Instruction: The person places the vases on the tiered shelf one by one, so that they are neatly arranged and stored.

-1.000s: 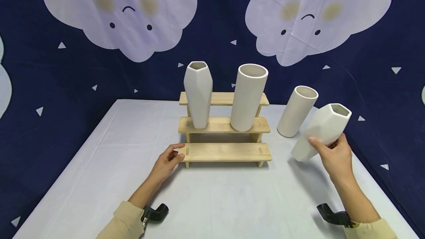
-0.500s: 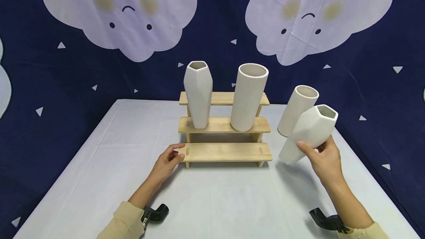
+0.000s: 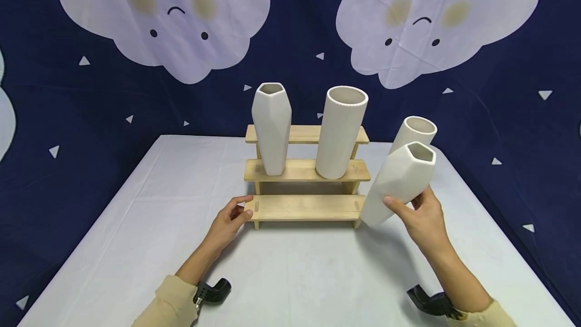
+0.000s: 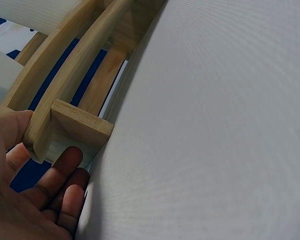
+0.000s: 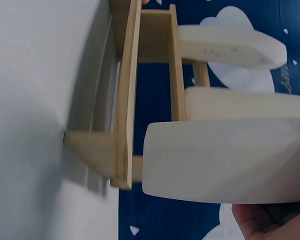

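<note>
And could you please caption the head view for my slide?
Left hand grips a wooden stand; right hand holds a tilted vase.

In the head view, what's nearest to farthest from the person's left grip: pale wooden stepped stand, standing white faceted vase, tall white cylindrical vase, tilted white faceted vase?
1. Pale wooden stepped stand: left end pinched by the left grip.
2. Standing white faceted vase: middle step, left side.
3. Tall white cylindrical vase: middle step, right side.
4. Tilted white faceted vase: in the right grip.
</note>
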Demonstrator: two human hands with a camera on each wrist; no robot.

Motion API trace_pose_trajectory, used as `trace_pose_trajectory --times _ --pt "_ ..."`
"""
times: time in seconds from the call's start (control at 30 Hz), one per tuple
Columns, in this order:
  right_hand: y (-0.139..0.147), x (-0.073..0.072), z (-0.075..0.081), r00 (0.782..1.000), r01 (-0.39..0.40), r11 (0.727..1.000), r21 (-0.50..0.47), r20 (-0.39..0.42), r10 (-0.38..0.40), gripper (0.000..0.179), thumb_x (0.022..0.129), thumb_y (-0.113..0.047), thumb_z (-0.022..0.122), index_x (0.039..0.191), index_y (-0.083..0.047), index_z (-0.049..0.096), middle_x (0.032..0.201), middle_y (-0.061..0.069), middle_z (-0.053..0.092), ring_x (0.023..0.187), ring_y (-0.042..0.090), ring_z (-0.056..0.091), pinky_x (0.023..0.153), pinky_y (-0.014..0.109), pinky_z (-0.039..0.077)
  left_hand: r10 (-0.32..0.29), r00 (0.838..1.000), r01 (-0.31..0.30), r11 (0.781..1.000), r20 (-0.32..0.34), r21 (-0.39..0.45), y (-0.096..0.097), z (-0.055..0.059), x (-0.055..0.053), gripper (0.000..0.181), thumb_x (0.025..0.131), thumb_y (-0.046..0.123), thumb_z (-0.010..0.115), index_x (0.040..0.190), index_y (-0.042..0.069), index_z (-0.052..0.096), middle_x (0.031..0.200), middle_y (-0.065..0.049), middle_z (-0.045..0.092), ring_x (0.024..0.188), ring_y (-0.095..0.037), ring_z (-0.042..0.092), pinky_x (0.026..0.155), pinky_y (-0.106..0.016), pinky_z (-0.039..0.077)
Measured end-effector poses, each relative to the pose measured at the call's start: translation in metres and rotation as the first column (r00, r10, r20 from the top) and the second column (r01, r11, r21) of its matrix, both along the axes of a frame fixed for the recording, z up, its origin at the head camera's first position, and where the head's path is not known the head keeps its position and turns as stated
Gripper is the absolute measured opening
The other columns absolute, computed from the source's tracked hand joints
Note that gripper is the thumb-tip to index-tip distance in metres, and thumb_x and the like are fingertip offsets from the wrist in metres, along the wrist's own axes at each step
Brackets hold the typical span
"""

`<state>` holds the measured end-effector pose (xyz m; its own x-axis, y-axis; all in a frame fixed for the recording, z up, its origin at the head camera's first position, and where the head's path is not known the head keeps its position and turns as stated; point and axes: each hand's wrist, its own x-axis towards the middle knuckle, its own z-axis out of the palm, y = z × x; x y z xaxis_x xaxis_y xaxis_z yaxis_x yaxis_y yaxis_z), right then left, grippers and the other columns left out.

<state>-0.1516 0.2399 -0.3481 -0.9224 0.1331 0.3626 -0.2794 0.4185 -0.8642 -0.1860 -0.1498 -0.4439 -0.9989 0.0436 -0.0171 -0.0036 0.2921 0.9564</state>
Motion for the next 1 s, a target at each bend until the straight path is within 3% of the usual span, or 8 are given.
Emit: trace_pose_trajectory --times 0.5,0.77,0.87,1.0 --pt "-0.038 -0.004 0.003 0.992 -0.121 0.993 0.014 0.047 0.120 0.065 0.081 -0.013 0.074 0.137 -0.009 0.041 0.127 -0.001 0.052 0.114 -0.001 0.049 0.090 0.013 0.041 0.003 1.000 -0.003 1.000 0.014 -0.016 0.001 -0.002 -0.004 0.038 0.092 0.019 0.061 0.130 0.019 0.055 0.094 -0.011 0.058 0.080 -0.014 0.049 0.069 -0.023 0.038" --pt "-0.061 -0.012 0.001 0.974 -0.214 0.976 -0.044 0.065 0.217 0.066 0.078 -0.013 0.076 0.135 -0.009 0.042 0.130 0.008 0.052 0.118 0.014 0.049 0.104 0.045 0.032 -0.008 1.000 0.008 1.000 -0.007 0.007 -0.001 -0.004 0.000 0.039 0.092 0.026 0.062 0.130 0.022 0.054 0.094 -0.009 0.059 0.079 -0.012 0.049 0.069 -0.023 0.038" --pt "-0.070 -0.014 0.001 0.967 -0.241 0.968 -0.068 0.068 0.245 0.067 0.078 -0.012 0.076 0.135 -0.009 0.041 0.131 0.011 0.052 0.120 0.023 0.049 0.106 0.049 0.030 -0.013 1.000 0.013 1.000 -0.018 0.011 -0.002 -0.004 0.000 0.039 0.092 0.027 0.062 0.129 0.022 0.055 0.094 -0.009 0.059 0.079 -0.012 0.049 0.069 -0.023 0.038" --pt "-0.082 -0.019 0.001 0.959 -0.271 0.960 -0.071 0.064 0.275 0.067 0.078 -0.012 0.076 0.135 -0.010 0.042 0.129 0.011 0.054 0.117 0.027 0.051 0.101 0.049 0.035 -0.014 1.000 0.014 1.000 -0.022 0.008 -0.002 -0.004 0.000 0.038 0.091 0.028 0.062 0.129 0.023 0.055 0.094 -0.009 0.059 0.080 -0.013 0.049 0.069 -0.023 0.038"
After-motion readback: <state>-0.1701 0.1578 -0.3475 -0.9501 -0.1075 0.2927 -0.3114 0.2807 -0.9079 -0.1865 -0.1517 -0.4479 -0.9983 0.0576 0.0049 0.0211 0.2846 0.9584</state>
